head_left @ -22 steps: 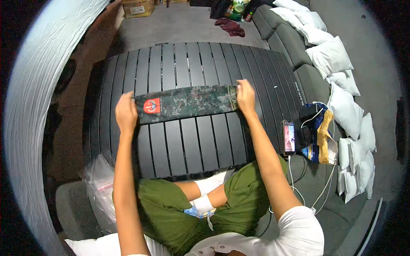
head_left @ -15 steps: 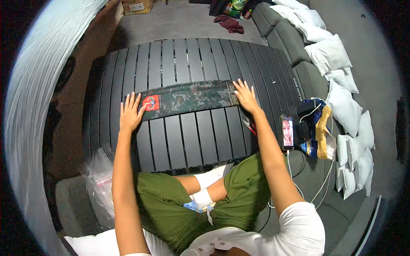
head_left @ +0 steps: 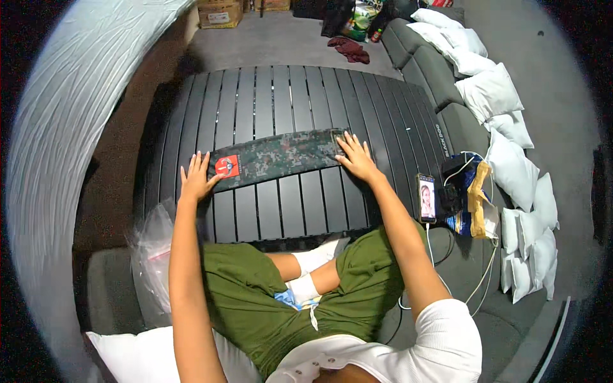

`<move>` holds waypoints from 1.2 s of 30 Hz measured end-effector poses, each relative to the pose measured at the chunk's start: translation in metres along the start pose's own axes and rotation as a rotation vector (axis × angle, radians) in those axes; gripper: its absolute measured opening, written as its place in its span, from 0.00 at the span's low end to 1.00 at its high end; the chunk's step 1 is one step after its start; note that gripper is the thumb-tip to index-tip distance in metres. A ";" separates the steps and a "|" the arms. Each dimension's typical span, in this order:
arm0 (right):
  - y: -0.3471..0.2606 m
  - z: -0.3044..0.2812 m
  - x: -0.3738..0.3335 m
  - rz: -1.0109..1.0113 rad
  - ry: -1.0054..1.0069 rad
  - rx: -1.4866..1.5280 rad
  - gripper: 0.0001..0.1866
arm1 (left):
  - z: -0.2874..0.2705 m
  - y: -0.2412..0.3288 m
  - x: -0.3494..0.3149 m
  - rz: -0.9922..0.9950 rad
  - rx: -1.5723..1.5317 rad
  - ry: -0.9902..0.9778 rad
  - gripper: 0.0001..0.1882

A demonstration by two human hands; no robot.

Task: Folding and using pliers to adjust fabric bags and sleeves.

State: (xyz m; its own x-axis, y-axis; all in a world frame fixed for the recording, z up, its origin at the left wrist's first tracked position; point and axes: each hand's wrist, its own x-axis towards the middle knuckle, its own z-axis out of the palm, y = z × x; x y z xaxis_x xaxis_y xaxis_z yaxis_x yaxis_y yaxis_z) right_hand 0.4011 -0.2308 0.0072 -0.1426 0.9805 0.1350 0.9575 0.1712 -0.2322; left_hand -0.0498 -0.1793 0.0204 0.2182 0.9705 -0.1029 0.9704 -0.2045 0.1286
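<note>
A long, flat strip of camouflage cloth [head_left: 281,156], apparently folded, lies across a dark slatted table. Near its left end is a red patch [head_left: 227,167] with a pale emblem. My left hand [head_left: 196,179] rests palm down at that end, fingers spread, the thumb by the patch. Over the strip's right end lies my right hand [head_left: 359,159], also flat with its fingers apart. Neither hand grips the cloth; they press or rest on it. The underside of the strip and its rightmost edge beneath my fingers are hidden.
The slatted table [head_left: 300,207] reaches close to my crossed legs. At right, a lit phone [head_left: 426,198] on a white cable stands beside a blue and yellow bag [head_left: 479,198]. White pillows [head_left: 491,92] line the grey sofa. A clear plastic bag [head_left: 153,262] sits at left.
The view has shifted slightly, so the table sits lower in it. Both hands stay flat on the strip's ends, the right one a little further in over its end.
</note>
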 end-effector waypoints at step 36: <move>0.023 -0.021 0.023 0.672 0.111 1.225 0.07 | -0.024 -0.050 -0.002 -0.520 -1.174 -0.142 0.19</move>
State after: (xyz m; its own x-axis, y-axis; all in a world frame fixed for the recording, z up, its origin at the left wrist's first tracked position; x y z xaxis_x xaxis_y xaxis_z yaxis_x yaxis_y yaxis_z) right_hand 0.4252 -0.2067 0.0247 0.3248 0.9049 -0.2752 0.0012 -0.2913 -0.9566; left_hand -0.1010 -0.1684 0.0376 -0.0765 0.8649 -0.4961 0.2885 0.4955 0.8193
